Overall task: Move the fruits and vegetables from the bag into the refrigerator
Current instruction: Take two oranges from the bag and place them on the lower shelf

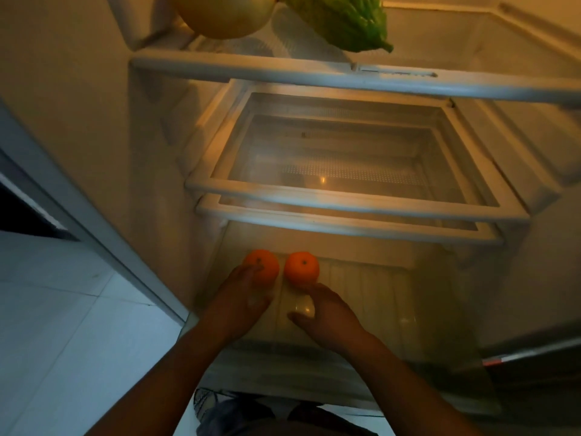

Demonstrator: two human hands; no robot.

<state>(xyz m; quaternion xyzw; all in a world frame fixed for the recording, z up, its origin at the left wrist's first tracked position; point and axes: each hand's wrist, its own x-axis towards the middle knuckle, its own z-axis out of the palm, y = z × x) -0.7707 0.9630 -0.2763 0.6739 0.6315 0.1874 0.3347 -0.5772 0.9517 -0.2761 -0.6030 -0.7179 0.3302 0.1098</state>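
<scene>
Refrigerator [151,127] open, interior lit warm yellow, seen from above and in front. White-framed glass shelves step downward: top shelf [283,69], then two middle shelves [345,202] stacked close together, both bare and see-through. Below them, the ribbed bottom floor [361,287] of the compartment.

On the top shelf, near its left front corner: one large pale yellow round fruit [223,14], smooth skin, cut off by the upper frame edge. Just beside it to the right: a green bumpy vegetable [342,20], wrinkled surface, tapered tip reaching toward the shelf's front edge.

On the bottom floor, toward its left rear: two oranges side by side, nearly touching. Left orange [264,265] and right orange [301,267] are both bright, round, dark stem dimple facing up.

Left hand [242,297]: fingers extended, loosely spread, fingertips resting on the left orange's near side; not wrapped around it. Right hand [327,313]: loosely open, fingertips at or just short of the right orange's near side; contact cannot be confirmed. Nothing gripped.

Open room: the right half of the bottom floor is bare; headroom is limited by the middle shelves' front edges overhead. Pale tiled floor [63,325] lies left of the cabinet.
</scene>
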